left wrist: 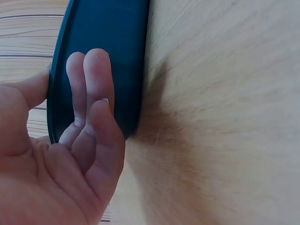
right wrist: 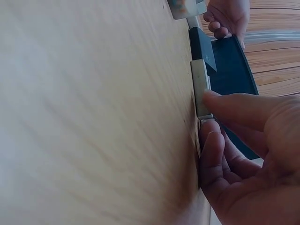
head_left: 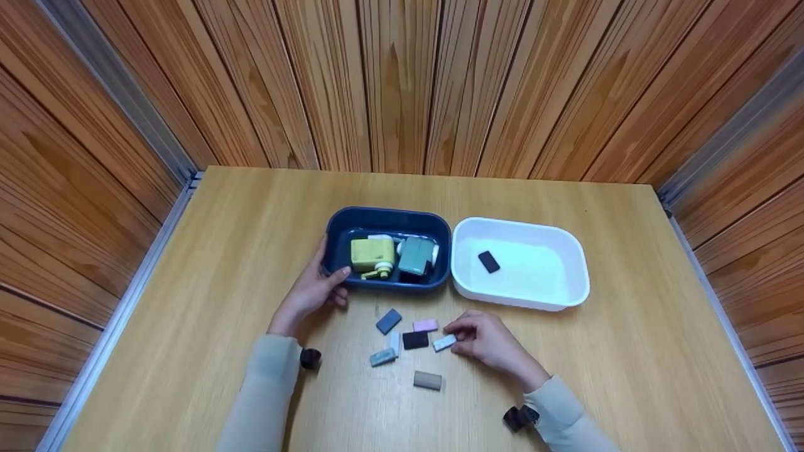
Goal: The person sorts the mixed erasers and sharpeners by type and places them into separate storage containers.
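Observation:
My left hand (head_left: pixel 314 285) holds the left end of a navy blue bin (head_left: pixel 389 284), its thumb at the rim and its fingers along the outer wall (left wrist: pixel 126 42). Inside the bin lie a yellow box-shaped thing with a small crank (head_left: pixel 372 254), like a pencil sharpener, and a teal one (head_left: pixel 416 254). On the table my right hand (head_left: pixel 490 342) pinches a small white eraser (head_left: pixel 444 343) between thumb and fingers. Beside it sit a black eraser (head_left: pixel 415 340) and a pink one (head_left: pixel 425 325). The right wrist view shows the thumb on the white eraser (right wrist: pixel 200 84).
A white bin (head_left: pixel 527 298) stands against the navy bin's right side, with one black block (head_left: pixel 488 262) in it. Nearer lie a blue block (head_left: pixel 389 321), a pale upright-lying block (head_left: pixel 394 343), a grey-blue block (head_left: pixel 382 357) and a grey-brown block (head_left: pixel 428 380). Wood-panelled walls (head_left: pixel 402 88) surround the table.

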